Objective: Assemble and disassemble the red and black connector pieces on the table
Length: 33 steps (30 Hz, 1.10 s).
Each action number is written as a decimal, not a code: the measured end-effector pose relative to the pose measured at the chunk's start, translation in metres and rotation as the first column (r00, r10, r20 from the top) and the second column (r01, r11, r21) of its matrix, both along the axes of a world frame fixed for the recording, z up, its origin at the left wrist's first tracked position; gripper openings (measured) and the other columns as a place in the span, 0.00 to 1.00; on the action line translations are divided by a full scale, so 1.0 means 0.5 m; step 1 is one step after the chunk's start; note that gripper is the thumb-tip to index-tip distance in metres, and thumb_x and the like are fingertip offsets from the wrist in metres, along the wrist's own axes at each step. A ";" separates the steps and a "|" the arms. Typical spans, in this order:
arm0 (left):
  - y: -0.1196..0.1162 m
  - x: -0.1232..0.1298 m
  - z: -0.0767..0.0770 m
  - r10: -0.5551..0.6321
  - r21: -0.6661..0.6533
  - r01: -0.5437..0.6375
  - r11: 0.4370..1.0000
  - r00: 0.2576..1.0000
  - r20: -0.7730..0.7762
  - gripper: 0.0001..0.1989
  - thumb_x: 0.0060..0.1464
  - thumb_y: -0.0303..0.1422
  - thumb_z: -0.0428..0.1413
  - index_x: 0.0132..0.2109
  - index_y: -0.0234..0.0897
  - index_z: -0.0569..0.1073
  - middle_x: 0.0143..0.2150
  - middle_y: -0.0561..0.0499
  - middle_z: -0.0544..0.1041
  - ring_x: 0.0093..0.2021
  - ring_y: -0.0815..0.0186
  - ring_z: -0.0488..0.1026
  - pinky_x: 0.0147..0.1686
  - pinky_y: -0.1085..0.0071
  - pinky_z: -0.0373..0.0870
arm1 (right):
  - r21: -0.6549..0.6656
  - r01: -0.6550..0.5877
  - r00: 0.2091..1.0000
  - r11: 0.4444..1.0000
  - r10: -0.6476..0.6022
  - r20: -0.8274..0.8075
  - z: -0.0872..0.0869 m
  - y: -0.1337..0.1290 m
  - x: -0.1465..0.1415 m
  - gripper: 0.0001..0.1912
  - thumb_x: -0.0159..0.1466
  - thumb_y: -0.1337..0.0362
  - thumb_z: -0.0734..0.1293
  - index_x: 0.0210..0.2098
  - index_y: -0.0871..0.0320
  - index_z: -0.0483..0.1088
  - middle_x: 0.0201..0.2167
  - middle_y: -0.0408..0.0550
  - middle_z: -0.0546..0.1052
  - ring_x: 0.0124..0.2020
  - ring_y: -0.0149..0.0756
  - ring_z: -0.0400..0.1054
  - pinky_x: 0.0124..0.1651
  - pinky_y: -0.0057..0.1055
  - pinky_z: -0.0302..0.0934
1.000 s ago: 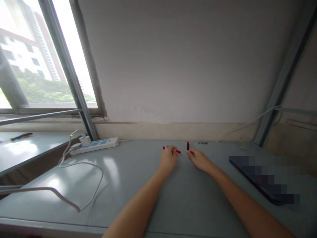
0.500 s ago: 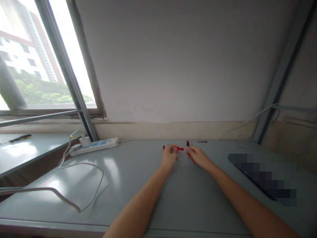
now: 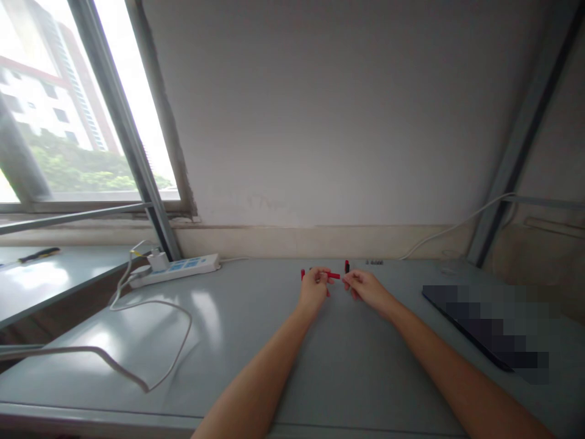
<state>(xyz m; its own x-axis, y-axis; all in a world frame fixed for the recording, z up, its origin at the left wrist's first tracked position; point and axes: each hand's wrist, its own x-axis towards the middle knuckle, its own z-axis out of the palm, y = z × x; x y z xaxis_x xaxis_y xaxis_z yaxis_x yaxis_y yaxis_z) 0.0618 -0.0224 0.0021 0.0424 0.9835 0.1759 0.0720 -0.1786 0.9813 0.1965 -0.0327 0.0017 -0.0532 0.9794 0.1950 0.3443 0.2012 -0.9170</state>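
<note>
My left hand (image 3: 314, 289) is closed on a red stick-like piece (image 3: 333, 275), whose end points right toward my other hand. My right hand (image 3: 361, 285) has its fingertips pressed together near that end; whatever they pinch is too small to make out. Just behind the right fingertips a small red and black piece (image 3: 347, 266) stands upright on the grey table (image 3: 356, 360). Another red piece (image 3: 302, 274) shows at the left edge of my left hand, partly hidden by it. Several small dark metallic bits (image 3: 374, 262) lie behind my right hand.
A white power strip (image 3: 196, 264) with plugs lies at the back left, its white cable (image 3: 189, 323) looping over the table. A dark flat object (image 3: 466, 329), partly pixelated, lies at the right. A clear container (image 3: 450, 262) stands at the back right.
</note>
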 end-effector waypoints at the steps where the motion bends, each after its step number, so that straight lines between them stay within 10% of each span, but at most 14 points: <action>1: 0.000 0.000 0.001 0.003 0.000 -0.003 1.000 1.000 -0.001 0.07 0.53 0.22 0.44 0.37 0.29 0.66 0.24 0.54 0.70 0.13 0.79 0.57 0.16 0.80 0.56 | 0.013 0.000 1.000 1.000 0.000 -0.005 0.000 0.001 0.002 0.06 0.55 0.64 0.59 0.23 0.59 0.60 0.18 0.38 0.64 0.15 0.22 0.55 0.20 0.22 0.50; 15: 0.009 -0.001 -0.017 -0.001 0.048 0.002 0.999 1.000 -0.031 0.08 0.52 0.22 0.44 0.36 0.31 0.67 0.24 0.53 0.70 0.15 0.78 0.59 0.17 0.80 0.58 | -0.028 -0.064 0.993 0.998 0.066 0.094 0.000 -0.001 0.002 0.10 0.57 0.61 0.57 0.25 0.60 0.62 0.24 0.45 0.70 0.17 0.24 0.59 0.20 0.23 0.52; 33: -0.002 -0.005 -0.007 -0.038 -0.055 0.035 0.998 0.998 -0.057 0.03 0.50 0.27 0.50 0.32 0.31 0.67 0.19 0.58 0.66 0.13 0.79 0.56 0.14 0.80 0.51 | 0.454 -0.060 0.838 0.889 -0.201 0.507 -0.007 0.001 0.019 0.02 0.53 0.69 0.62 0.28 0.58 0.65 0.30 0.46 0.70 0.31 0.32 0.63 0.38 0.30 0.57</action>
<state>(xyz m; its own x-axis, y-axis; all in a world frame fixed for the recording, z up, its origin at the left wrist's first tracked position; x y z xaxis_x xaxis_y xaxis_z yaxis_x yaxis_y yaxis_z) 0.0594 -0.0233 -0.0016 0.0867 0.9891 0.1192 0.1234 -0.1294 0.9839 0.2061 -0.0320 -0.0020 -0.2093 0.8015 0.5602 0.7734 0.4863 -0.4067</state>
